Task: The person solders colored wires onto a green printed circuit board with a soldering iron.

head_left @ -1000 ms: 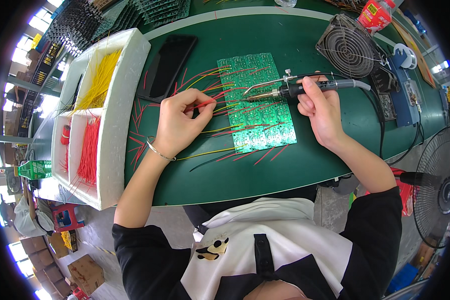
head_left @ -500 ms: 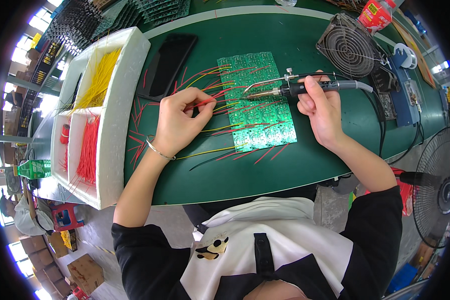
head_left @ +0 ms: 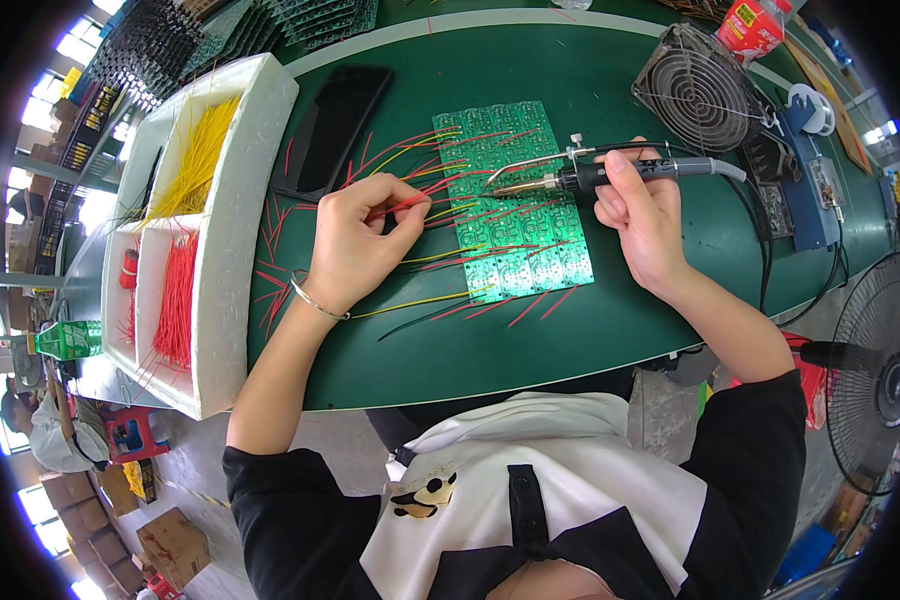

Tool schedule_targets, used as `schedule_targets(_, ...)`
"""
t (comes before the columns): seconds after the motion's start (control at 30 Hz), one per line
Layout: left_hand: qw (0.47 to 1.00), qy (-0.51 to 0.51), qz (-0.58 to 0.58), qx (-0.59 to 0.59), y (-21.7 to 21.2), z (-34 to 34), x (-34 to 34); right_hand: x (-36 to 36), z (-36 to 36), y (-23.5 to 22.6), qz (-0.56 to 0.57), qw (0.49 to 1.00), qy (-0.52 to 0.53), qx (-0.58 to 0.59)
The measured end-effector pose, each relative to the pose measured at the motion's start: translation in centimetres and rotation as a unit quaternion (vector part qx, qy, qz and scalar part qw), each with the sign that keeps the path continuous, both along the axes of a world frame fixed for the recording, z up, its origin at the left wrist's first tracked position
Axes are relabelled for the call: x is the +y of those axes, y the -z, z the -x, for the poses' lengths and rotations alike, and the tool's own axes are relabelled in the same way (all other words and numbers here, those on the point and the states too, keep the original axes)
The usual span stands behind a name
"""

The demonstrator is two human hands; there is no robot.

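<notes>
Two hands are working in the head view, the only view, both mine. My left hand (head_left: 360,245) is pinching red wire (head_left: 400,206) between thumb and fingers, just left of the green circuit board (head_left: 530,262). My right hand (head_left: 642,225) is gripping the black soldering iron (head_left: 592,177), fingers wrapping the handle; its tip is pointing at the board's left half, but whether it is touching, I'm not able to tell. The board is lying flat on the green table (head_left: 440,365) between my hands, with red, yellow and black wires sticking out past its left edge.

Hardly anything is changing: both hands are keeping their pose, and the tip is staying near the same spot, so I'm judging that work there is continuing.

Labels: the bottle (head_left: 748,35) at upper right is wearing a red printed label; I'm not copying any wording. The board is showing pale markings, too small to read.
</notes>
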State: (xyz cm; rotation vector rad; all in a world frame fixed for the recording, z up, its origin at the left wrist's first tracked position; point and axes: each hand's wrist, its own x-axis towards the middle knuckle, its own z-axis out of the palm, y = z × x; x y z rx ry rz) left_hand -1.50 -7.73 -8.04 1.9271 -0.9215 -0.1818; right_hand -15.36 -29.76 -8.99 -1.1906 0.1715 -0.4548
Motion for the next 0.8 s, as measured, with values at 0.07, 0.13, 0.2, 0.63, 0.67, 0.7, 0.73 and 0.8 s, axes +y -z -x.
schedule_targets(0.07, 1.000, -0.001, 0.000, -0.001, 0.0, 0.0, 0.0, 0.2, 0.0, -0.1, 0.009, 1.000, 0.004, -0.006)
schedule_targets(0.13, 1.000, -0.001, 0.002, -0.001, 0.0, 0.0, 0.0, 0.2, 0.0, -0.1, 0.018, 1.000, 0.008, -0.012)
schedule_targets(0.2, 1.000, -0.003, -0.004, -0.003, 0.0, 0.0, 0.0, 0.1, 0.0, 0.0, 0.017, 1.000, 0.005, -0.016)
schedule_targets(0.63, 1.000, 0.007, -0.016, -0.009, 0.2, 0.0, 0.2, 0.1, 0.1, -0.8, -0.015, 0.998, 0.045, 0.042)
schedule_targets(0.67, 1.000, 0.007, -0.016, -0.009, 0.1, 0.1, 0.2, 0.1, 0.0, -0.9, -0.025, 0.998, 0.048, 0.043)
schedule_targets(0.7, 1.000, 0.010, -0.003, 0.001, -0.1, 0.2, 0.0, 0.1, 0.1, -1.0, -0.034, 0.997, 0.053, 0.044)
schedule_targets(0.73, 1.000, 0.013, 0.010, 0.011, -0.4, 0.3, -0.1, 0.1, 0.1, -1.0, -0.033, 0.997, 0.053, 0.044)
schedule_targets(0.8, 0.999, 0.021, -0.026, -0.025, -1.2, 0.4, 0.2, 0.2, 0.1, -1.0, -0.040, 0.997, 0.050, 0.051)
